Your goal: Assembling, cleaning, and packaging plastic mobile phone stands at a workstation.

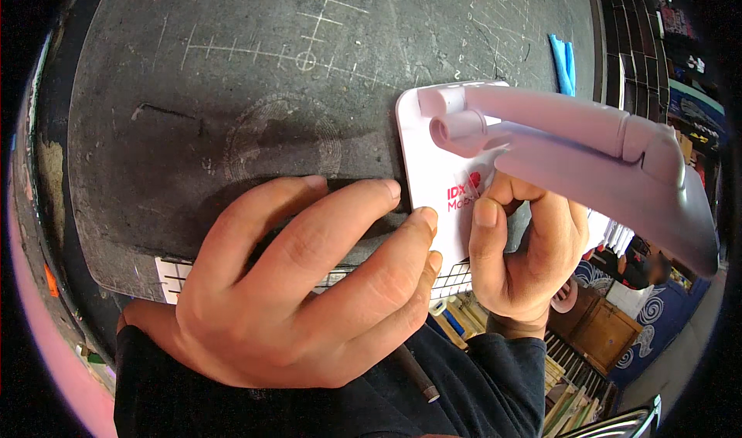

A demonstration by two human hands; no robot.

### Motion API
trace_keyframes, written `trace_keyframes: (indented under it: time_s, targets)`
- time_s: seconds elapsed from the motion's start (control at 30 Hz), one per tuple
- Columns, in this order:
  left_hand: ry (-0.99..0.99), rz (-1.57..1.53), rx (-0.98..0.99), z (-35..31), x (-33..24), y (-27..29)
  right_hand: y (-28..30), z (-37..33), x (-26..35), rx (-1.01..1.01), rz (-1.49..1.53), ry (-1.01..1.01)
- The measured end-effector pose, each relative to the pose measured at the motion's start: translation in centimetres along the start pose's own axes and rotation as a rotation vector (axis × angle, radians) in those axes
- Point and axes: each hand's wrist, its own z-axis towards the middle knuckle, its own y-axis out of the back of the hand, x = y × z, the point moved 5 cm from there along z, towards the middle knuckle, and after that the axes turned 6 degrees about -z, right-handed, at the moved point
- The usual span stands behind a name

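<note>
A white plastic folding stand (433, 168), probably for a phone, rests on the dark work surface. Its flat base has rounded corners and small red print, and its hinged arm leans up and out to the right. My left hand (301, 307) spreads over the near left side, fingers apart, with a fingertip against the left edge of the base. Over the print, my right hand (533, 256) has its thumb and bent index finger pinched together beneath the arm. What sits between them, if anything, is too small to make out.
The dark surface (154, 168) carries scratched and drawn white lines. A black-and-white gridded strip (174, 280) runs along its near edge. Blue cloth (564, 63) lies at the far right. Beyond the right edge stand a brown wooden cabinet (599, 337) and several stacked items.
</note>
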Motion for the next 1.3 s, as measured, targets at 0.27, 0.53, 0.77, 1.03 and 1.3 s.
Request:
trace_keyframes:
  time_s: [0.27, 0.53, 0.77, 1.03, 1.3]
  targets:
    - [-0.169, 0.088, 0.148, -0.5, 0.2, -0.6, 0.9, 1.3, 0.6, 0.16, -0.133, 0.014]
    - [-0.141, 0.094, 0.204, -0.4, 0.0, -0.9, 0.6, 0.2, -1.2, 0.13, -0.06, -0.021]
    - [-0.094, 0.08, -0.069, -1.2, 1.0, -3.4, 0.9, 0.8, -0.5, 0.156, -0.097, 0.047]
    - [-0.184, 0.06, -0.302, -1.9, 1.2, -3.4, 0.7, 0.4, -1.6, 0.107, 0.055, -0.06]
    - [-0.024, 0.042, 0.129, 0.2, 0.4, -0.6, 1.0, 0.5, -1.0, 0.142, -0.022, 0.021]
